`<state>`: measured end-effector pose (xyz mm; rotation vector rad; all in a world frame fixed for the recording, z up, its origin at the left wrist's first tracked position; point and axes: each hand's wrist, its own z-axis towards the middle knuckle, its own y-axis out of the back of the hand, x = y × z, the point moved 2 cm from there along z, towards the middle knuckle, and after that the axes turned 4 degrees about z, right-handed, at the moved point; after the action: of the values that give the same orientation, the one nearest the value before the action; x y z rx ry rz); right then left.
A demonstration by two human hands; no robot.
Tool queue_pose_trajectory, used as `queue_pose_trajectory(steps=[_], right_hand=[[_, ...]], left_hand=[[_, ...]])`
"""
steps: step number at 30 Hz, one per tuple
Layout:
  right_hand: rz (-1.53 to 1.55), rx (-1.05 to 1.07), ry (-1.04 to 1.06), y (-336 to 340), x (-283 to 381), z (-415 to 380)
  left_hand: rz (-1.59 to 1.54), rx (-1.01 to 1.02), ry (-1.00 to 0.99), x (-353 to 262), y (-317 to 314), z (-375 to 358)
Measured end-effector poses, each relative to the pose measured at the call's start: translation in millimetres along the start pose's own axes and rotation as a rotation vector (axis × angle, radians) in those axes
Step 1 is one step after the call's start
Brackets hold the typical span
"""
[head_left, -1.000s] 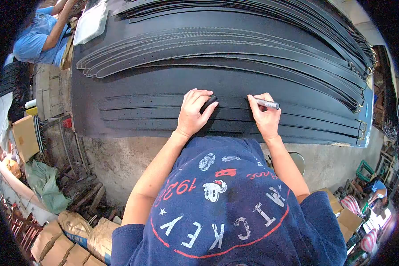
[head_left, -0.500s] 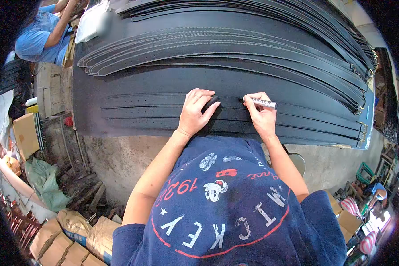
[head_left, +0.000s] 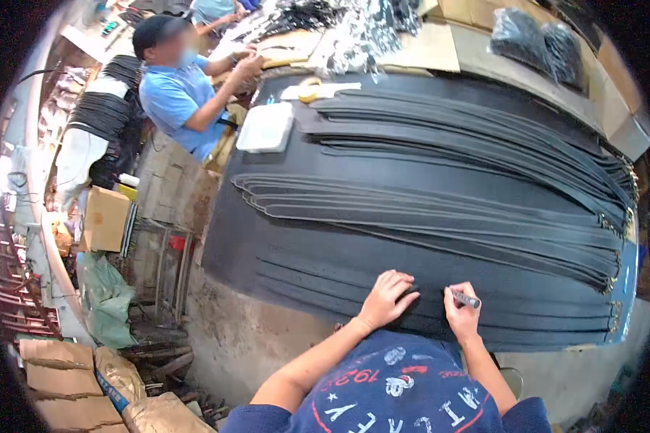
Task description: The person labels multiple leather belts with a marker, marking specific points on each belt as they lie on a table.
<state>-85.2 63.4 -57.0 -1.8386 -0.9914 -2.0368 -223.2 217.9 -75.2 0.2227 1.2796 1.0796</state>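
Note:
My right hand (head_left: 461,316) is closed around a marker (head_left: 466,299) with a pale barrel, its tip pointing left and down at the dark belts. My left hand (head_left: 387,300) lies just to the left, thumb and fingers curled round a small black marker cap (head_left: 411,290), mostly hidden. Under and beside both hands, several black belts (head_left: 325,280) stretch lengthwise along the near edge of the black-topped table (head_left: 231,252). Their buckles (head_left: 614,317) line up at the right end.
Two more groups of belts, a middle bundle (head_left: 383,202) and a far bundle (head_left: 440,123), lie on the table. A white box (head_left: 266,128) and tape roll (head_left: 310,89) sit at its far left. Beyond that corner is a co-worker (head_left: 177,94). Cartons (head_left: 58,386) stand lower left.
My view has swung up and to the left, bringing in the co-worker and the far side of the table. Both hands remain at the near belts, with the marker still in the right.

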Motion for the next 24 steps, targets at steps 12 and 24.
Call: queue_pose_trajectory(steps=[12,24], right_hand=[[0.189,0.015,0.079,-6.2,9.5,22.4],[0.482,0.161,-0.263,-15.5,27.2,25.0]], left_hand=[[-0.029,-0.012,-0.059,-0.2,3.9,4.5],[0.002,0.087,-0.027,4.9,2.1,0.4]])
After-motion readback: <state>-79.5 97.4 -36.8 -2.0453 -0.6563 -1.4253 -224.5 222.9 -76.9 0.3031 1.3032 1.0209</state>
